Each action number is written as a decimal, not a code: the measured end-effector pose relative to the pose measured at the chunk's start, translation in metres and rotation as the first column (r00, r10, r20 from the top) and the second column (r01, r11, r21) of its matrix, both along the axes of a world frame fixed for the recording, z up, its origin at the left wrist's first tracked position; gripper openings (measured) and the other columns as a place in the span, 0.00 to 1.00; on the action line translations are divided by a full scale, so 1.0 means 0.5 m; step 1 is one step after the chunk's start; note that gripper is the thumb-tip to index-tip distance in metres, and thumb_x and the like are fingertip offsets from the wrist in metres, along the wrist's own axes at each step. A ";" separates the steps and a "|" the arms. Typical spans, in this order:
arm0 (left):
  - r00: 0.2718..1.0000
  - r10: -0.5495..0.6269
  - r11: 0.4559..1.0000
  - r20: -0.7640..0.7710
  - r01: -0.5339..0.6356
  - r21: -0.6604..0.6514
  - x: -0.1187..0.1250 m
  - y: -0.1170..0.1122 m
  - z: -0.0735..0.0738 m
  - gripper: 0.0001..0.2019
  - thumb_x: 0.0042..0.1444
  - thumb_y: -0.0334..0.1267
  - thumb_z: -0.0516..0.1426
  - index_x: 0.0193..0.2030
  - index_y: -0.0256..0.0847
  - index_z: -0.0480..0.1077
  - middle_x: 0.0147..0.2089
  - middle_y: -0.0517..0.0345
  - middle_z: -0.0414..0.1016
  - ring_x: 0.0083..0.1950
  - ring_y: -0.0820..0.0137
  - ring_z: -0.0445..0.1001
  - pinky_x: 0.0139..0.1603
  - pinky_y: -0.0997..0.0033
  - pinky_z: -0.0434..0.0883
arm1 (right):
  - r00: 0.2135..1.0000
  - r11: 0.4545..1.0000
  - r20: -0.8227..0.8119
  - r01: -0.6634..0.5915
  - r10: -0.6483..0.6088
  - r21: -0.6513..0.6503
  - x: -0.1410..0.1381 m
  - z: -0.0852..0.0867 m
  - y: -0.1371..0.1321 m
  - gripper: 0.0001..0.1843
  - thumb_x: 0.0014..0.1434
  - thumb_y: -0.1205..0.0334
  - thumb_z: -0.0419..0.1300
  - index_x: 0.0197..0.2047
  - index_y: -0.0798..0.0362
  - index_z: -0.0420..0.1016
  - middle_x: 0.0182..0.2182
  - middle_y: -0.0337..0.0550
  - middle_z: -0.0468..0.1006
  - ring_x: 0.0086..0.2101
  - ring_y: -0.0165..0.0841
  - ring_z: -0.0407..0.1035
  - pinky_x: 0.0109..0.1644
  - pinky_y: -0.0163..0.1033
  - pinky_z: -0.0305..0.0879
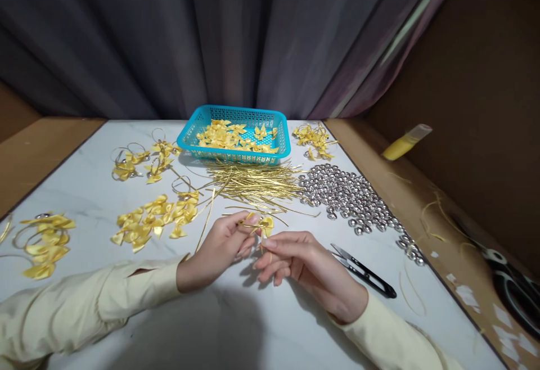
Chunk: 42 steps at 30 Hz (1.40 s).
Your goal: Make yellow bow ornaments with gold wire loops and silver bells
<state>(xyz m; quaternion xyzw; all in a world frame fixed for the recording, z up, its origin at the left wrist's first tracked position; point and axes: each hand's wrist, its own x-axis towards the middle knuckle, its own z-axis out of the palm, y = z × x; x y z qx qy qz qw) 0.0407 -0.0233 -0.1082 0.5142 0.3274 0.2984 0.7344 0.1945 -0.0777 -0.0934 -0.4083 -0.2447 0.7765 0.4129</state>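
Observation:
Between my two hands is a yellow ribbon bow (268, 225) with a gold cord (248, 224) beside it. The thumb and fingers of my left hand (228, 239) are closed on the cord, touching the bow's left side. My right hand (301, 257) pinches the lower part of the bow between thumb and forefinger, its other fingers loosely curled. A thin yellow strand hangs near those right fingertips. Exactly how bow and cord join is covered by the fingers. Black thread snips (367, 274) lie just right of my right hand.
Beyond my hands are a pile of gold cords (253, 181) and a blue basket (234, 159) of yellow bows. Silver bells (346, 193) spread at right. Loose bows (156, 218) and looped bow pieces (46, 243) lie left. Scissors (514, 291) and a yellow tube (405, 142) are far right.

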 end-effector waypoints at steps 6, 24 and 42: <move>1.000 0.023 1.000 -0.013 -0.023 0.002 -0.006 0.006 -0.011 0.14 0.58 0.45 0.53 0.27 0.38 0.59 0.15 0.73 0.51 0.15 0.83 0.47 0.15 0.83 0.48 | 0.997 0.998 0.068 0.043 -0.046 0.048 0.009 0.008 0.001 0.10 0.53 0.61 0.62 0.30 0.61 0.77 0.27 0.48 0.80 0.25 0.29 0.75 0.24 0.26 0.64; 0.937 0.032 0.867 -0.349 0.147 0.476 -0.009 0.010 -0.002 0.19 0.61 0.45 0.47 0.21 0.39 0.55 0.19 0.67 0.52 0.20 0.78 0.52 0.21 0.78 0.53 | 0.811 0.817 0.302 0.327 -0.500 0.475 0.053 0.050 0.002 0.06 0.54 0.61 0.62 0.31 0.55 0.78 0.24 0.43 0.78 0.24 0.29 0.71 0.26 0.32 0.65; 0.891 0.137 0.630 -0.434 0.260 0.732 -0.010 0.015 -0.008 0.15 0.61 0.36 0.48 0.22 0.39 0.58 0.19 0.67 0.53 0.20 0.78 0.53 0.22 0.79 0.53 | 0.867 0.878 0.394 0.096 -0.305 0.469 0.034 0.071 -0.015 0.09 0.55 0.59 0.61 0.28 0.55 0.77 0.22 0.43 0.78 0.20 0.28 0.68 0.23 0.34 0.61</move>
